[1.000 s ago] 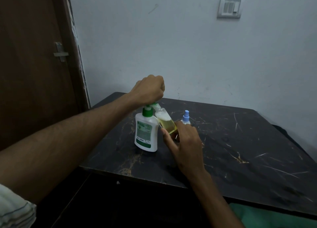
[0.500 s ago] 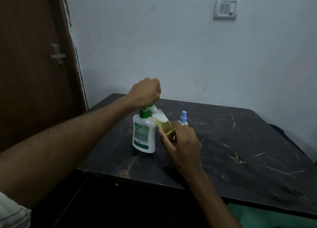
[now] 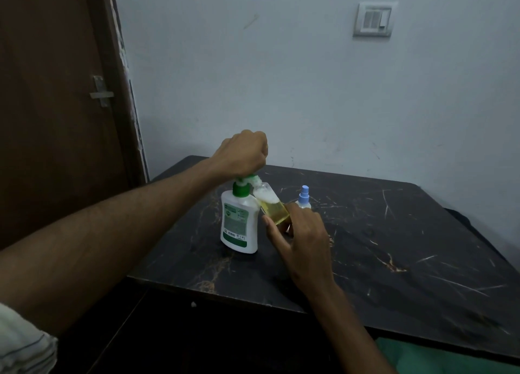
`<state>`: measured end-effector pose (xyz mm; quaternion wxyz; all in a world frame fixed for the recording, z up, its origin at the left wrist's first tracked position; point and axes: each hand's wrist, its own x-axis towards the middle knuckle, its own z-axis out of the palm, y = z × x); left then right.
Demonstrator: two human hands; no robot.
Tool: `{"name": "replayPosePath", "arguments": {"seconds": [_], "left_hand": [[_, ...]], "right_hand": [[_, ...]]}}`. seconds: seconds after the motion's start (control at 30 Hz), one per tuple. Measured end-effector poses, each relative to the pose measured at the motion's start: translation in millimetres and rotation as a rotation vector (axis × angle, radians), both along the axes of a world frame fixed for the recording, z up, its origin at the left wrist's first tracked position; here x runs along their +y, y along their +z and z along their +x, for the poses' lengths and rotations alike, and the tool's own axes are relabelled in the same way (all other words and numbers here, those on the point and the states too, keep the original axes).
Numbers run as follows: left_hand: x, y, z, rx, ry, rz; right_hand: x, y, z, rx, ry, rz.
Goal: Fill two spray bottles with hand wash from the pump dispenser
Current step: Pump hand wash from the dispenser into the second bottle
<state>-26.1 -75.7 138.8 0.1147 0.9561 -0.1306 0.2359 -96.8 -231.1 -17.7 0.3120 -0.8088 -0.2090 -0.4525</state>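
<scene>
Head view: left grip (image 3: pixel 244 153) fisted atop pump dispenser (image 3: pixel 239 221); right grip (image 3: pixel 300 234) holds tilted spray bottle (image 3: pixel 272 208) under nozzle.

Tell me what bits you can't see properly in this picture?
- Pump dispenser head: mostly hidden under the left hand, head view.
- Tilted spray bottle base: behind the right hand.
- Blue-capped spray bottle: body behind that hand, fill level unknown.
- Dispenser label: too small to read.

white pump dispenser (image 3: pixel 239 221) with green collar; black gold-veined table (image 3: pixel 394 247).
</scene>
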Motion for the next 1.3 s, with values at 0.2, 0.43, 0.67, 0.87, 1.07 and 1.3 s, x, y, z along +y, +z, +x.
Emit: {"name": "replayPosePath", "arguments": {"seconds": [0.2,0.43,0.67,0.87,1.07,1.3], "left_hand": [[-0.5,-2.7,1.9,0.010,0.005,-0.004],[0.7,1.1,-0.9,-0.005,-0.003,0.001],[1.0,-4.1,2.1,-0.004,0.004,0.004],[0.6,-2.6,2.8,-0.015,0.007,0.005],[-2.0,-3.8,1.3,-0.021,-0.001,0.031],[-0.6,2.4,3.2,-0.012,0.011,0.044]], "right_hand": [[-0.8,-0.2,1.4,-0.001,-0.007,0.002],[-0.1,-0.5,1.8,-0.010,-0.006,0.002],[-0.1,-2.4,2.8,0.010,-0.007,-0.004],[0.0,-0.4,1.0,0.004,-0.004,-0.002],[-0.5,-2.4,1.4,0.013,-0.006,-0.007],[-0.3,-0.1,0.2,0.023,-0.022,-0.019]]}}
